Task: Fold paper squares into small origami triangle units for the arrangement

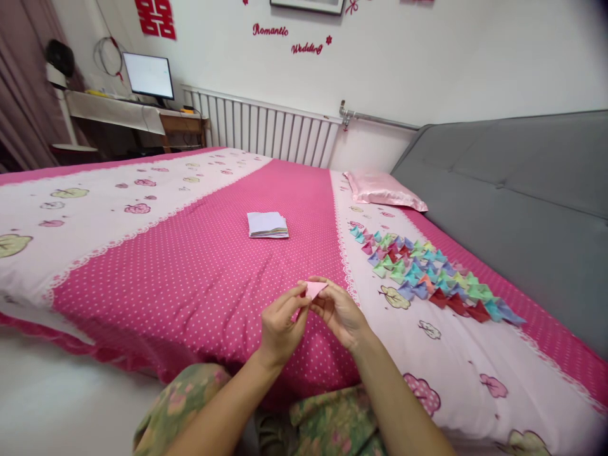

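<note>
Between my two hands, just above the near edge of the bed, is a small piece of pink folded paper [315, 289] with a pointed, triangular shape. My left hand [284, 320] pinches its left side between thumb and fingers. On its right side, my right hand [340, 310] has its fingers curled about the paper's edge. Farther off on the pink dotted strip lies a stack of paper sheets [267, 224], white on top. To the right, several folded paper boats [430, 273] in many colours stand in rows on the bedspread.
The bed [199, 253] has a pink and white bedspread. A pink pillow [384, 190] lies near the grey headboard [513, 183]. Behind the bed are a white radiator [266, 123] and a desk [114, 113] with a lit monitor [149, 76]. A fan [60, 58] stands at far left.
</note>
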A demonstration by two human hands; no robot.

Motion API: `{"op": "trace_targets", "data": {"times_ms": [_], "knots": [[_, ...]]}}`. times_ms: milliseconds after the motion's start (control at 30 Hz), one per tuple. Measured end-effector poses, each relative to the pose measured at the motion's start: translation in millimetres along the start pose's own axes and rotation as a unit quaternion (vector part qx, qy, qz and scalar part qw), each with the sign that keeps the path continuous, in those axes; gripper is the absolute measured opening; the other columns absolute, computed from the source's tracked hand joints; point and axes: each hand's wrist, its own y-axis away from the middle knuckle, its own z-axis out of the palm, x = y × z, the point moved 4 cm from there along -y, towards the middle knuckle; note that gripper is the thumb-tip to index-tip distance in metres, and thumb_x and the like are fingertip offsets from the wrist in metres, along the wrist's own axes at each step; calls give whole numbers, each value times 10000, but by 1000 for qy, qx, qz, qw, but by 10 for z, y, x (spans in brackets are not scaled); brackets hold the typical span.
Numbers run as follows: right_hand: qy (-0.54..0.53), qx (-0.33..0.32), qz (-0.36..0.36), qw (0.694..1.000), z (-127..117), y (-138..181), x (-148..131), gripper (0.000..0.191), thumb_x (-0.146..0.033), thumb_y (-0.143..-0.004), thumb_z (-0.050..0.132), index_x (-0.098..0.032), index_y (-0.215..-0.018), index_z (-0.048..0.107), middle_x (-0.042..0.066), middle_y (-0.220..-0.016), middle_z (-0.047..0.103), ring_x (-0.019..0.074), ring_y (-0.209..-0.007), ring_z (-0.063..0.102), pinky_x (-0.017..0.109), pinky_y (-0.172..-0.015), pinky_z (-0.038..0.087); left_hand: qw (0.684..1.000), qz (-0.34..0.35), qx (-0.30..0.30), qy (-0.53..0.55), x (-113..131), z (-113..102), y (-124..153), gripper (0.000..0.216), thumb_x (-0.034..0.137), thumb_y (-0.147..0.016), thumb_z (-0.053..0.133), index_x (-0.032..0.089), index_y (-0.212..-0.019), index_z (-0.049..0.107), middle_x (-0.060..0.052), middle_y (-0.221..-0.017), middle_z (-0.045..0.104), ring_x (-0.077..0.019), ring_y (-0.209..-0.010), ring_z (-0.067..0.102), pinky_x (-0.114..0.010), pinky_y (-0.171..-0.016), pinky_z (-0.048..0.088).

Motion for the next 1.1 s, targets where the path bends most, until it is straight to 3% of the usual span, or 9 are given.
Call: {"op": "trace_targets", "data": {"times_ms": [167,300,467,633,733,867,1100], "knots": [[43,17,-19,999,2,-3,-1,189,-157,-667,564,-162,-856,566,35,-843,651,116,-676,599,198,-575,458,1000,-11,-27,9,11,26,2,180,88,-706,558,172,-855,614,-67,-980,641,-152,-918,594,-277,-803,504],[134,35,-117,983,9,-3,-56,182,-195,-664,603,-168,-841,568,37,-855,646,128,-663,596,234,-592,468,997,-41,-56,32,37,48,-15,226,126,-709,561,174,-928,595,-72,-1035,614,-155,-906,589,-274,-760,518],[313,61,-248,915,39,49,-135,140,-184,-697,548,-169,-816,620,39,-813,655,161,-724,607,268,-651,475,990,-101,-73,69,21,58,-29,298,165,-712,561,164,-1010,563,-78,-1029,607,-144,-855,594,-254,-688,533],[412,93,-303,855,64,117,-177,189,-164,-694,520,-198,-817,660,27,-799,665,169,-717,614,287,-668,489,967,-195,-104,126,-44,107,8,306,184,-719,548,173,-1025,556,-53,-911,647,-137,-791,617,-243,-664,531],[430,71,-318,842,98,132,-186,226,-143,-706,500,-215,-841,667,24,-830,660,165,-746,610,282,-677,495,934,-289,-97,186,-105,143,36,291,209,-715,552,165,-1003,563,-58,-872,657,-138,-747,628,-246,-660,525],[444,20,-312,840,146,121,-164,261,-144,-748,468,-237,-897,662,34,-927,637,165,-837,593,274,-688,499,867,-403,-70,285,-203,181,41,284,240,-693,579,136,-957,574,-79,-859,661,-148,-757,629,-253,-682,510],[482,-18,-290,827,154,96,-144,351,-112,-757,432,-289,-987,629,27,-1106,565,180,-1030,505,344,-850,425,766,-502,-38,400,-330,182,34,277,234,-680,599,118,-931,593,-76,-871,660,-119,-732,624,-201,-663,493]]}}
